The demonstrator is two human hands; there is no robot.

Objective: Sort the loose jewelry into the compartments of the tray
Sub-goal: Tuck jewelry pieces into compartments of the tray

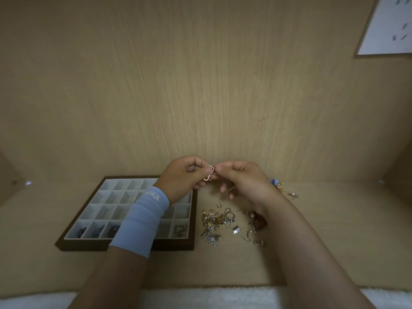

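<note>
your sleeve (142, 221) covers several right-side compartments of the tray (89, 245). the dark pieces (98, 231) in its near row are too blurred to name. your right wrist (267, 206) hides part of the loose jewelry pile (214, 221). the gold wire piece (209, 172) ends between your fingertips (219, 168). the white sheet (388, 25) far right is cut off.

Light, matt wood-grain desk surface (312, 230). Dark brown tray frame (124, 247), pale matt compartment lining. Thin, glossy gold-coloured metal wire earring (209, 172). Pale blue cloth wrist sleeve (140, 221).

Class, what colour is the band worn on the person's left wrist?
Light blue with a small white mark; the wristband shows best in the head view.
</note>
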